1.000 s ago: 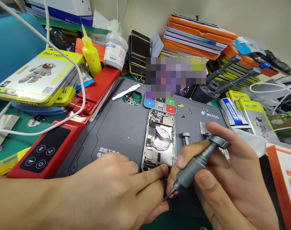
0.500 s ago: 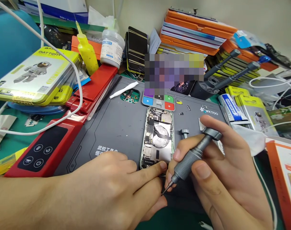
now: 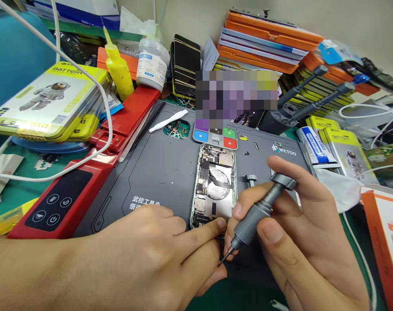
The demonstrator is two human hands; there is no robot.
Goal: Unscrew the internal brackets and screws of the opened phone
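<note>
Opened green-framed smartphone (image 3: 215, 185), back cover off and boards and round coil exposed, lies flat on the dark grey rubber work mat (image 3: 157, 168) at the middle of the bench.

Left hand (image 3: 147, 255) rests on the mat at the phone's near left corner. Fingers loosely curled and close together; index fingertip lies against the phone's bottom edge. It holds nothing that I can see.

Right hand (image 3: 293, 242) pinches a grey knurled metal precision screwdriver (image 3: 256, 216): thumb on the near side of the barrel, index fingertip on the swivel cap, the other fingers wrapped behind. Shaft is tilted, tip pointing down and left, at the phone's near edge just beside the left fingertips. Tip contact point is probably a screw at the bottom edge, but the fingers hide it.

A short grey screwdriver bit (image 3: 250, 178) stands on the mat just right of the phone. A red heating pad unit with touch buttons (image 3: 63, 203) lies along the mat's left side.
</note>
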